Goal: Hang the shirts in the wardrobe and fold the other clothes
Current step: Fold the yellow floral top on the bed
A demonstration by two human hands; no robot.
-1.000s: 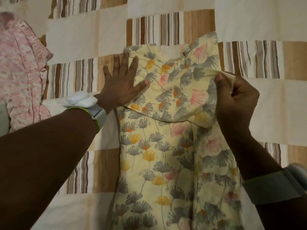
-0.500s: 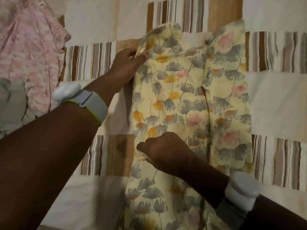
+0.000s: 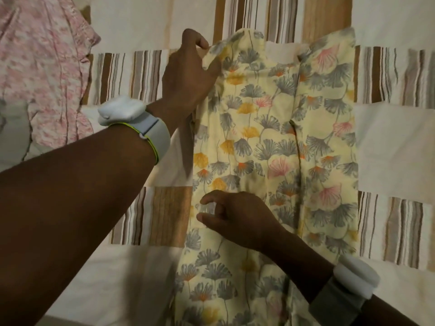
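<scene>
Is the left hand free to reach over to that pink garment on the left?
Probably yes, but not right away. The left hand pinches the yellow floral garment's top left corner. Only bare quilt lies between it and the pink garment.

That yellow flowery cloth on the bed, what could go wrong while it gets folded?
The left hand pinches only the top left corner of the yellow flowery cloth, so it could slip free. The right hand hovers at the left edge with a loose pinch, so the fold might end up crooked or wrinkled.
</scene>
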